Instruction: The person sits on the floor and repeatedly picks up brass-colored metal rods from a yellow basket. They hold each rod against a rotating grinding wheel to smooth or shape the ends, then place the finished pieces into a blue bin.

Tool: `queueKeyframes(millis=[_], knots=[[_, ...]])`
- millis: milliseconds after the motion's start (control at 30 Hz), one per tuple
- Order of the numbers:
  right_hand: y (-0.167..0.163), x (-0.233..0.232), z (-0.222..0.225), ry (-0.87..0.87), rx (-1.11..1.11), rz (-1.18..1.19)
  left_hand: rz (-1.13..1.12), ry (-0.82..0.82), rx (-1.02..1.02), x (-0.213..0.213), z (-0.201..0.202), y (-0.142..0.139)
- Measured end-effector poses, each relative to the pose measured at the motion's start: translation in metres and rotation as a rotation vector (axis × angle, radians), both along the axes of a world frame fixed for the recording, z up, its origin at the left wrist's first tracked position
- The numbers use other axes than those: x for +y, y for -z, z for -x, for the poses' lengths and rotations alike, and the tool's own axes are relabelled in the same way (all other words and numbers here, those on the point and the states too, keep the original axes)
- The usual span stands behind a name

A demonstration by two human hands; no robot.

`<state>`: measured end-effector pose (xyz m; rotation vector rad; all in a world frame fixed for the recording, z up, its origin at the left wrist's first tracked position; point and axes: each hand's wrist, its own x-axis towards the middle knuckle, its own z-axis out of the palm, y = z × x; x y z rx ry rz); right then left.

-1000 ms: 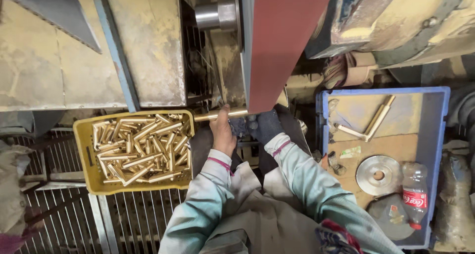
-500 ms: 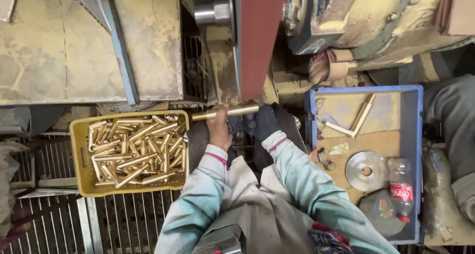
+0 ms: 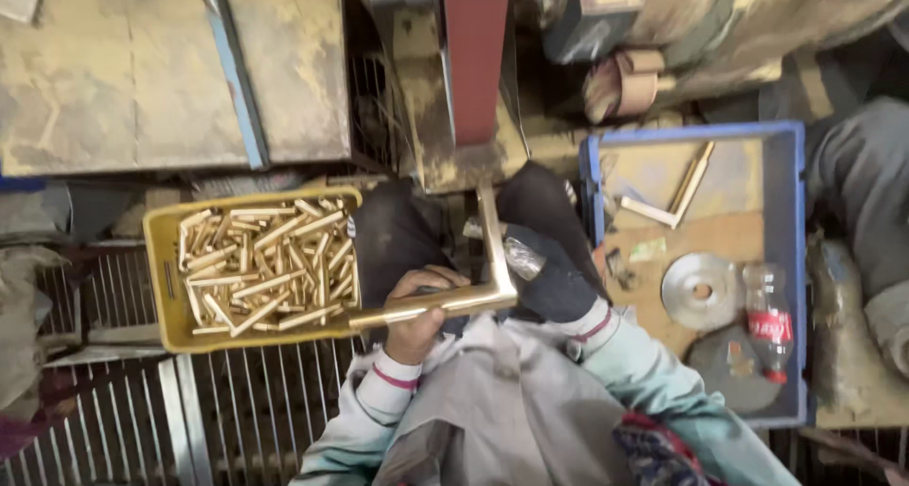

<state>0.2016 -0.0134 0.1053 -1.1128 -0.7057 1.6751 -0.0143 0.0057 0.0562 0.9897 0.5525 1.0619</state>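
I hold an L-shaped brass bar in front of me with both hands. My left hand, bare, grips its long arm near the yellow crate. My right hand, in a dark glove, holds the bar at its corner. The short arm of the bar points up towards the red sanding belt of the machine, its tip just below the belt's lower end. The yellow crate at my left is filled with several short brass bars.
A blue crate at my right holds two L-shaped brass pieces, a metal disc, a plastic bottle and a dark round pad. A metal grating floor lies below left. Another person's grey-clad leg is at far right.
The brass bar was held level under the belt; now it has come down towards my lap and its bent end points up at the belt. The view has shifted left.
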Motion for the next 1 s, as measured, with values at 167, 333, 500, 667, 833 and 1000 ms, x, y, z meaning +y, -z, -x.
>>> queueKeyframes(millis=[167,333,500,667,833,1000], knots=[[-0.024,-0.016,0.002,-0.092,-0.272,-0.229,-0.25,0.062,-0.026,-0.003,0.012,-0.01],[-0.039,-0.018,0.002,-0.036,-0.423,-0.411,-0.195,0.075,-0.074,-0.009,0.014,-0.028],[-0.046,-0.024,0.004,0.027,-0.52,-0.539,-0.152,0.078,-0.148,-0.02,0.016,-0.032],[-0.051,-0.031,0.007,0.071,-0.57,-0.608,-0.098,0.105,-0.19,-0.025,0.022,-0.037],[-0.053,-0.041,0.007,0.085,-0.6,-0.636,-0.07,0.188,-0.231,-0.021,0.026,-0.042],[-0.05,-0.053,0.004,0.045,-0.594,-0.59,-0.072,0.213,-0.235,-0.021,0.028,-0.042]])
